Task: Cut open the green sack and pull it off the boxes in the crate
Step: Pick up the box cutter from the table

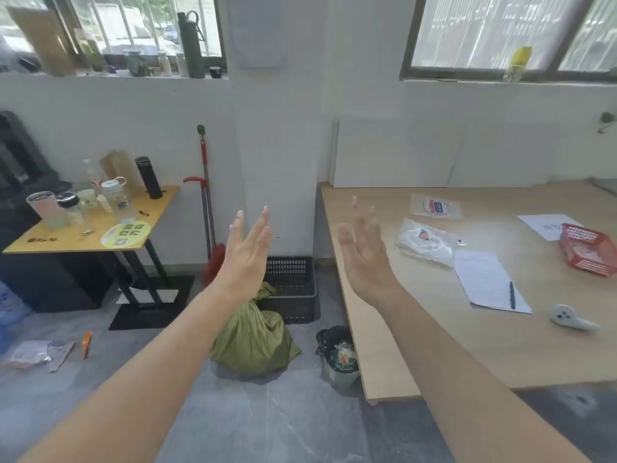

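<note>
A green sack [253, 339], tied shut at its top, sits on the grey floor in front of a black slotted plastic crate [293, 289]. The sack's contents are hidden. Both my arms are stretched out in front of me at about chest height. My left hand [247, 252] is held up, palm facing right, fingers straight and apart, and it holds nothing. My right hand [364, 248] mirrors it with the palm facing left, also holding nothing. Both hands are well above the sack and touch nothing.
A large wooden table [434, 345] with papers, a pen, plastic bags, a red basket and a white controller stands at the right. A small bin [340, 359] sits beside the sack. A yellow side table [157, 215] with cups stands at the left. An orange cutter [86, 344] lies on the floor.
</note>
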Action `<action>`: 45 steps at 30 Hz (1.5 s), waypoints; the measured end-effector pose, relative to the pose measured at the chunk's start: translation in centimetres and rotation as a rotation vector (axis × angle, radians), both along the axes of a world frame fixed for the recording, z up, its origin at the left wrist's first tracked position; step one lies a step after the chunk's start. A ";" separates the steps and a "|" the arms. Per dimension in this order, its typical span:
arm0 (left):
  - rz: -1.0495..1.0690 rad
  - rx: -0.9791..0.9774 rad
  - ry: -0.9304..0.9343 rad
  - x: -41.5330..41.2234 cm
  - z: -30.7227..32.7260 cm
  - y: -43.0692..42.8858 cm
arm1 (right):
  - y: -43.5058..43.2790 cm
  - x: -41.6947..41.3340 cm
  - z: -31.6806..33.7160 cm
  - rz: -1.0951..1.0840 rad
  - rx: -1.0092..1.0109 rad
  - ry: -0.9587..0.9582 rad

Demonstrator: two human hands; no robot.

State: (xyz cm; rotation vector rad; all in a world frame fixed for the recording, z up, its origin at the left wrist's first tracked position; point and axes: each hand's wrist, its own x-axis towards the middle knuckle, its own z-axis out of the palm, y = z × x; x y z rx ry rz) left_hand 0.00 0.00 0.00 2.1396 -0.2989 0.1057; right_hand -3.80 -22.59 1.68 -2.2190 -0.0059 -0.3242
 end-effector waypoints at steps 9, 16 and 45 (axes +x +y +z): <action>-0.160 0.064 0.145 15.5 -4.5 -2.9 | -2.4 11.9 -5.4 -0.223 -0.015 0.198; -0.231 0.059 0.230 23.8 -5.9 -6.4 | -5.3 19.1 -8.6 -0.299 0.104 0.257; -0.283 0.173 0.596 51.4 -27.7 -27.8 | -19.6 46.1 -32.9 -0.596 0.245 0.668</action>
